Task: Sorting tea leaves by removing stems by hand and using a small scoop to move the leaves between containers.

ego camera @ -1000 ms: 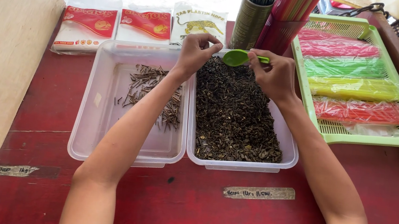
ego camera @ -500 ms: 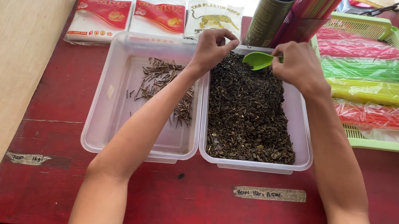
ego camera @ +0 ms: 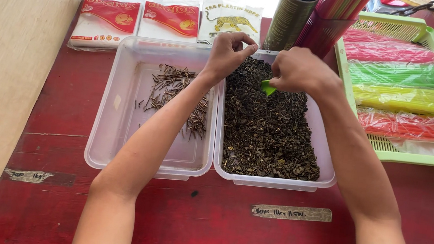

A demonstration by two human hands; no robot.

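Two clear rectangular plastic tubs sit side by side under your hands. Your R hand [ego camera: 301,71] is closed around a small green plastic scoop [ego camera: 268,87], tip down in the dark loose dried leaf bits filling the R tub [ego camera: 273,182]. Your L hand [ego camera: 229,52] hovers just beside it, fingers pinched together; can't tell if anything is held. L tub [ego camera: 118,127], beneath your L forearm, holds a scatter of thin brown stems [ego camera: 169,86]. Green slotted plastic tray [ego camera: 414,158] w/ coloured packs lies well to the R of your R hand.
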